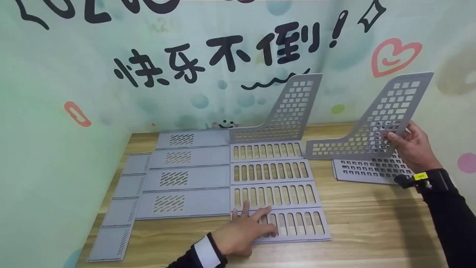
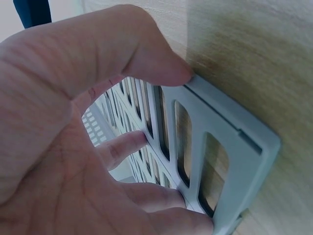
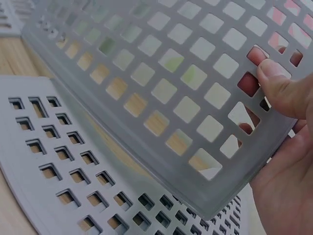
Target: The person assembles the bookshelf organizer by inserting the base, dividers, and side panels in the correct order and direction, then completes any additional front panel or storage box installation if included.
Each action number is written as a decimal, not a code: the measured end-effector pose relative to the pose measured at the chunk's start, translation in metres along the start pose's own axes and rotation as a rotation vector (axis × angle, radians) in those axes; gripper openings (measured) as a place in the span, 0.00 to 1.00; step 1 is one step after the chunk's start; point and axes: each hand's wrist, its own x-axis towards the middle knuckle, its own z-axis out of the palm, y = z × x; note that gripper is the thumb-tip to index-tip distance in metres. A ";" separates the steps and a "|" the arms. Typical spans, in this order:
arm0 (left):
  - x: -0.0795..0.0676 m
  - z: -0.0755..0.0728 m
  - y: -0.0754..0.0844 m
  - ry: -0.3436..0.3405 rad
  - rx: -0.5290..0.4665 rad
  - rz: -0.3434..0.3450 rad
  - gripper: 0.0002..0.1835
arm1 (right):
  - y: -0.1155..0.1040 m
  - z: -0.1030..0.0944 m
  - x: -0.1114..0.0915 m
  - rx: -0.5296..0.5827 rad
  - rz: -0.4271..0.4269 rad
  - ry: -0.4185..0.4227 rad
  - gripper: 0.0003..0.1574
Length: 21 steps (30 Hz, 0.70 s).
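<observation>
In the head view my right hand (image 1: 418,147) grips the tall edge of a grey perforated L-shaped side panel (image 1: 355,143), holding it upright and slightly tilted. The right wrist view shows the thumb on the near face of this panel (image 3: 146,83) and fingers behind its square holes. My left hand (image 1: 243,229) rests with spread fingers on the nearest grey slotted panel (image 1: 323,232). Up close in the left wrist view, the thumb touches the edge of that slotted panel (image 2: 234,132), while other fingertips lie on its face.
Another L-shaped panel (image 1: 282,111) stands upright behind the slotted row. More perforated panels (image 1: 366,171) lie stacked beneath my right hand. Leftward lie wide panels with slanted slots (image 1: 208,178) and a column of smaller panels (image 1: 111,216). A printed backdrop (image 1: 186,100) borders the wooden table (image 1: 357,219).
</observation>
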 end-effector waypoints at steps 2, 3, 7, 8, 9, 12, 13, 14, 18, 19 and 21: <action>0.000 0.000 0.000 0.004 0.012 0.007 0.47 | 0.000 -0.002 -0.001 -0.006 0.005 -0.026 0.40; 0.000 0.000 0.000 0.005 0.022 0.012 0.47 | 0.000 -0.003 -0.001 -0.009 0.007 -0.044 0.40; 0.001 0.000 0.000 0.009 0.057 0.027 0.46 | 0.000 -0.007 -0.003 -0.036 0.017 -0.112 0.38; 0.001 0.000 0.000 0.009 0.065 0.031 0.46 | 0.000 -0.007 -0.003 -0.051 0.020 -0.125 0.38; 0.001 0.000 0.000 0.008 0.064 0.034 0.46 | 0.000 -0.007 -0.003 -0.066 0.026 -0.133 0.38; 0.001 0.000 0.000 -0.002 0.041 0.030 0.46 | -0.004 -0.006 -0.001 -0.117 0.055 -0.141 0.39; 0.001 0.000 0.000 -0.004 0.034 0.024 0.46 | -0.005 -0.005 0.000 -0.124 0.062 -0.136 0.39; 0.001 0.000 0.000 -0.007 0.033 0.019 0.46 | -0.005 -0.004 0.001 -0.126 0.069 -0.122 0.37; 0.001 0.000 0.000 -0.013 0.012 0.000 0.47 | -0.004 0.003 0.005 -0.113 0.095 -0.019 0.32; 0.001 -0.001 0.000 -0.012 0.011 -0.002 0.47 | -0.003 0.005 0.007 -0.121 0.098 0.009 0.31; 0.001 -0.002 -0.001 -0.012 -0.001 -0.002 0.46 | -0.002 0.010 0.010 -0.150 0.120 0.046 0.31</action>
